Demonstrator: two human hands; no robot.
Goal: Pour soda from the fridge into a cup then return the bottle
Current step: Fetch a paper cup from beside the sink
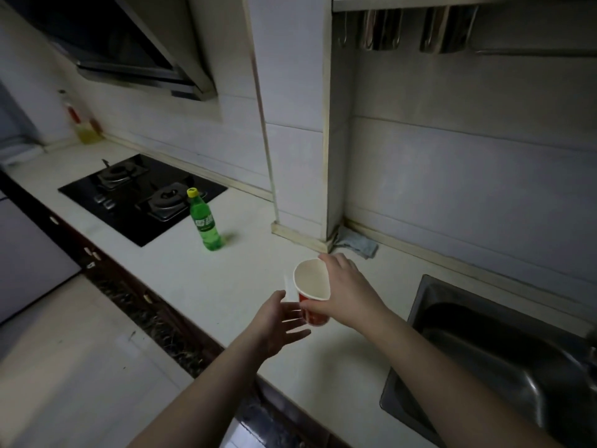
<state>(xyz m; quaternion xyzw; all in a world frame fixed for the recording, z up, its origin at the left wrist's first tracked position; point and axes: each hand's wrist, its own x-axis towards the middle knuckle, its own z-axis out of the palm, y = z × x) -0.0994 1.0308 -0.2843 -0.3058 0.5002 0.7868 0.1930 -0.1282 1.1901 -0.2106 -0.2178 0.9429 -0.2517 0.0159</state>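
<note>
Your right hand (pixel 347 294) fingers wrap the empty cup (pixel 312 291) by its rim; left hand (pixel 280 321) fingers spread, empty, just beside it. Set cup flat on the surface (pixel 226 286) w/o squashing. Bottle (pixel 206 221) stands capped at 10 o'clock.

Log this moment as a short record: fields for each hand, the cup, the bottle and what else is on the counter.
right hand: grip closed around the paper cup, fingers over its rim
left hand: open, fingers spread, beside the cup's lower part; contact unclear
paper cup: red outside, white inside, looks empty, tilted toward the camera
soda bottle: green, yellow cap on, upright on the countertop, next to the gas hob
sink: steel, right of the cup
cloth: grey, in the wall corner
pouring: not yet begun
</note>
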